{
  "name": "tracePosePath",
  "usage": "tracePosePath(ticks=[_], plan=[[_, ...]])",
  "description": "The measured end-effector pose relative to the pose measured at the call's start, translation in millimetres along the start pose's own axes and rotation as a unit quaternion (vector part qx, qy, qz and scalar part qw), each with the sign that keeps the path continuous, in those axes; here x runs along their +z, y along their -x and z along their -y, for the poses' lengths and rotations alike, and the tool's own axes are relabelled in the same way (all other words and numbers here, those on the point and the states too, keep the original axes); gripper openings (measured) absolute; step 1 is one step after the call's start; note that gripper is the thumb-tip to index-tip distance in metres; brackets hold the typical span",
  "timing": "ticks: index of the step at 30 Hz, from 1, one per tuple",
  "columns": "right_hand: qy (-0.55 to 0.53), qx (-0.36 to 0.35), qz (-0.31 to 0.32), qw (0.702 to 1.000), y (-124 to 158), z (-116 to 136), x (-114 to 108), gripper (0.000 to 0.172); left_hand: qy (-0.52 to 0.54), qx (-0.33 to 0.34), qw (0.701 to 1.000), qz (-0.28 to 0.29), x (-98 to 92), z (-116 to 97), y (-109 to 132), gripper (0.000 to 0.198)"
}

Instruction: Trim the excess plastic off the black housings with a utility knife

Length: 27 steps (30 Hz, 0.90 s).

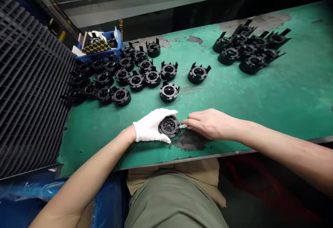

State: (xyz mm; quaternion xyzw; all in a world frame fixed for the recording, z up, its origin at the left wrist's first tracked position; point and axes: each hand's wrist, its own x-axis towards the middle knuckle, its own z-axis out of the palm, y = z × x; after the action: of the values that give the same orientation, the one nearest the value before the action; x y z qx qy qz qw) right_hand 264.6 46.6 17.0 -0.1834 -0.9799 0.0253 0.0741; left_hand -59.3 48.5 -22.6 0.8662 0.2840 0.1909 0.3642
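- we find a green worktop [234, 99], its surface worn through in patches, spanning the scene in front of the person.
- we note a tall stack of black slatted trays [28, 86] along the left side.
- at the far left of the worktop we record a crowded group of black round parts [122, 76], most with upright tabs; a smaller tabbed cluster [246, 49] sits at the far right.
- we log a blue bin [118, 49] behind the left group, with paper and dark parts inside.
- the left hand [149, 125], in a white glove, is cupped around the left edge of one part, fingers on the far side, thumb on the near side.
- the right hand [208, 122], bare, is closed in a pinch.
- we place the held part [169, 126] near the front edge, between both hands: right of the left palm, left of the right fingertips. it is round, so we assign no long axis; the left hand is nearer, in contact.
- the small pale piece [183, 126] in the right hand's pinch lies roughly left to right, its tip at the part's right rim; we cannot tell whether they touch.
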Motion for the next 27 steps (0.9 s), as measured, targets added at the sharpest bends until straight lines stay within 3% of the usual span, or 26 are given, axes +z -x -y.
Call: tracePosePath(ticks=[2, 4, 6, 8, 11, 15, 17, 22, 27], plan=[[-0.022, 0.068, -0.056, 0.996, 8.7, 3.7, 3.0, 0.028, -0.031, -0.023, 0.998, -0.054, 10.6, -5.8, 8.8, 0.111], [-0.041, 0.131, -0.097, 0.986, 13.8, 15.6, 6.4, 0.028, -0.082, -0.082, 0.983, -0.143, 27.5, -15.6, 20.9, 0.112], [-0.061, 0.158, -0.113, 0.979, 13.7, 33.1, 12.3, 0.032, -0.138, -0.170, 0.947, -0.235, 46.1, -29.0, 32.4, 0.118], [-0.068, 0.171, -0.107, 0.977, 8.7, 49.9, 20.9, 0.035, -0.169, -0.239, 0.913, -0.285, 59.9, -43.3, 40.5, 0.121], [-0.030, 0.154, -0.064, 0.985, -5.2, 62.0, 31.8, 0.042, -0.167, -0.311, 0.899, -0.257, 64.0, -59.4, 47.8, 0.115], [0.012, 0.139, -0.009, 0.990, -25.6, 49.4, 30.4, 0.047, -0.162, -0.337, 0.904, -0.207, 52.4, -61.8, 56.2, 0.118], [0.007, 0.119, 0.008, 0.993, -32.4, 38.5, 25.2, 0.047, -0.158, -0.322, 0.909, -0.215, 47.1, -56.9, 59.1, 0.119], [0.002, 0.082, 0.050, 0.995, -40.4, 23.3, 15.7, 0.038, -0.039, -0.216, 0.954, -0.206, 39.4, -44.1, 59.1, 0.099], [0.019, 0.071, 0.076, 0.994, -43.0, 25.8, 6.5, 0.028, -0.039, -0.203, 0.955, -0.215, 38.2, -42.0, 57.8, 0.097]])
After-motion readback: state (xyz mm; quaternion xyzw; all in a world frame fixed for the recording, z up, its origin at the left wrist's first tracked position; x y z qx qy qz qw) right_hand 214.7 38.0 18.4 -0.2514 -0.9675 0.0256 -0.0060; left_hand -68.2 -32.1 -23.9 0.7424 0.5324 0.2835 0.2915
